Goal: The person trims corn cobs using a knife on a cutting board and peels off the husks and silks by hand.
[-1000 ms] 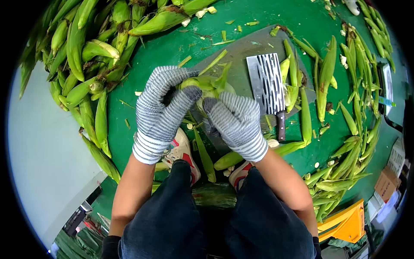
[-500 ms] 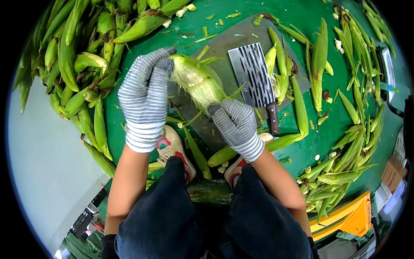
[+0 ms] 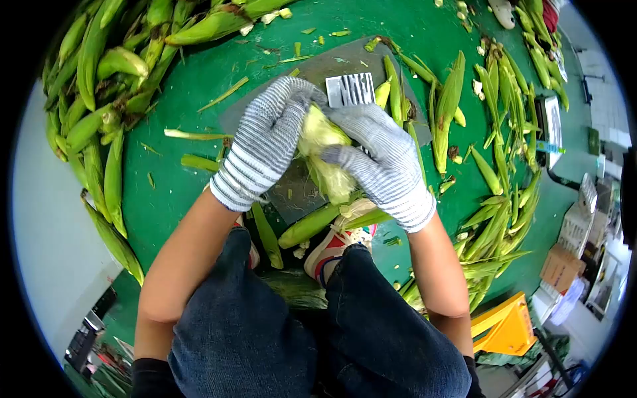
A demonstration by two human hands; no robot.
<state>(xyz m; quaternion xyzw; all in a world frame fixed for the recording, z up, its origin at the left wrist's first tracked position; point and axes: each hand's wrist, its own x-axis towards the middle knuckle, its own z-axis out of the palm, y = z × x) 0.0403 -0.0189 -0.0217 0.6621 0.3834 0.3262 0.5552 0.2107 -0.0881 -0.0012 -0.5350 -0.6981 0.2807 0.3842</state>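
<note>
Already partly opened, the corn ear (image 3: 320, 127) is between the fingers, with its pale strands (image 3: 338, 186) hanging just below them, the left hand (image 3: 269, 132) clamped on one side and the right hand (image 3: 381, 149) pinching the other.

Board (image 3: 318, 66) on floor (image 3: 189, 93) before person; cleaver (image 3: 350, 89) on board, partly hidden behind right hand (image 3: 386, 154); corn ear (image 3: 318, 136) between right hand and left hand (image 3: 269, 136), over board; big heap (image 3: 99, 79) on floor, far left; loose ear (image 3: 450, 99) right of board; second heap (image 3: 491, 225) farther right; lone ear (image 3: 308, 227) at board's near edge, beside shoe (image 3: 330, 251); box (image 3: 562, 268) right of second heap
</note>
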